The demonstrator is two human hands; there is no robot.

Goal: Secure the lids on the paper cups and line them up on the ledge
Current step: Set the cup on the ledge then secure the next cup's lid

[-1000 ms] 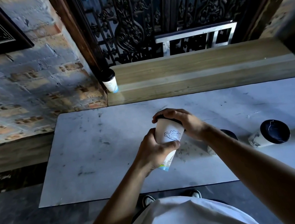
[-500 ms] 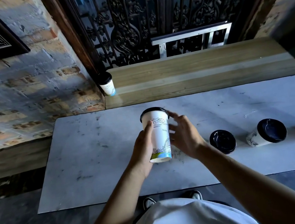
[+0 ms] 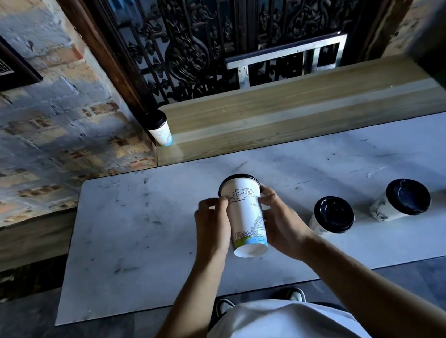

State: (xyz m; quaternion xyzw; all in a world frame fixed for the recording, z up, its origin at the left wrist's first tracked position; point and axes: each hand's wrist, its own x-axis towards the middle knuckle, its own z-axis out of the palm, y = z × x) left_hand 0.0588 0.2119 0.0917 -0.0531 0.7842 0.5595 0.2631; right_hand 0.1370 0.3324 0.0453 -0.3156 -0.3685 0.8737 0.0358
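I hold a white paper cup (image 3: 246,216) with a line drawing and a black lid above the marble table (image 3: 140,233), tilted so its base faces me. My left hand (image 3: 212,228) grips its left side, fingers curled near the lid rim. My right hand (image 3: 281,223) wraps its right side. Two more lidded cups (image 3: 332,214) (image 3: 403,198) stand on the table to the right. One lidded cup (image 3: 159,130) stands at the left end of the wooden ledge (image 3: 293,110).
A brick wall (image 3: 32,140) rises left of the ledge, with a dark framed panel at top left. Behind the ledge is a black ornate iron grille (image 3: 200,32) with a metal rail. My shoes show below the table's front edge.
A second ago my right hand pressed on the lid from above. It came off, and now both hands hold the cup's sides, with the cup raised a little.
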